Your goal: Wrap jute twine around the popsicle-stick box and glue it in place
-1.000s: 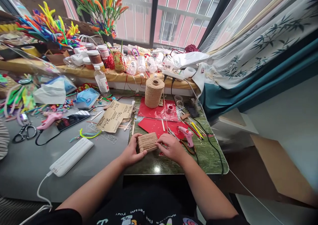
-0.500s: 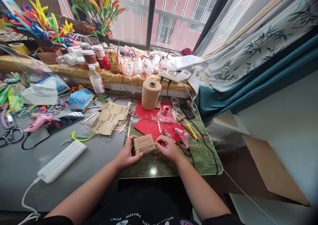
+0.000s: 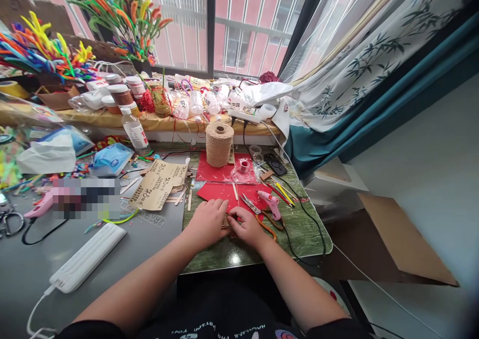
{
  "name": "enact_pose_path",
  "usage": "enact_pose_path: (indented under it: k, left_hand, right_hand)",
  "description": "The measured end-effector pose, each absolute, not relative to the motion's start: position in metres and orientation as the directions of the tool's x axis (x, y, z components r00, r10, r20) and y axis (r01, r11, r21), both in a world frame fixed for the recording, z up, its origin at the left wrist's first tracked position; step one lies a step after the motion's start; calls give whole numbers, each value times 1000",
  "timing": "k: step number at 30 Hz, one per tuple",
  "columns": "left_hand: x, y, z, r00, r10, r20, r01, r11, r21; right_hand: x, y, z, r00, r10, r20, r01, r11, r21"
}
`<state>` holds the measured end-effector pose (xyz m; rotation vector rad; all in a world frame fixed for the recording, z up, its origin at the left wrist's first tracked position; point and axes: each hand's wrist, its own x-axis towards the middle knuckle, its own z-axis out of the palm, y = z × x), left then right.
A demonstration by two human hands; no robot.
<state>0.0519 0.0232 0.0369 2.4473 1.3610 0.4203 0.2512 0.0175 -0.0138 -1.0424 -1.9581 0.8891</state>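
My left hand [image 3: 207, 221] lies palm down over a small twine-wrapped block [image 3: 225, 223], hiding nearly all of it; only a sliver of tan twine shows between my hands. My right hand [image 3: 247, 225] is closed against the block's right end, fingers curled onto it. Both hands rest on the green mat [image 3: 307, 229] near the table's front edge, just below a red paper sheet [image 3: 220, 191]. A thin strand runs up from the block toward the big spool of jute twine [image 3: 219, 145] standing behind.
A pink glue gun [image 3: 270, 203] and small scissors [image 3: 250, 205] lie right of my hands, with a black cord [image 3: 299, 229] trailing. Brown printed cards [image 3: 159, 184], wooden sticks, a white power strip [image 3: 88, 257], bottles and colourful pipe cleaners [image 3: 41, 49] crowd the left and back.
My left hand has moved from the block's left side to lie flat over its top, hiding it. The right hand stays at its right end. The camera has swung slightly right.
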Motion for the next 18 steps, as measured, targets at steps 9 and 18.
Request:
enact_pose_path:
  k: [9,18]
  left_hand:
    - [56,22,35,481,874,74,858,-486,164]
    - [56,22,40,500,863,66,857,-505,107]
  right_hand:
    - [279,32,-30,-576,740,347,552,666,-502]
    - [289,8,-35,-567,777,273,600,617,-509]
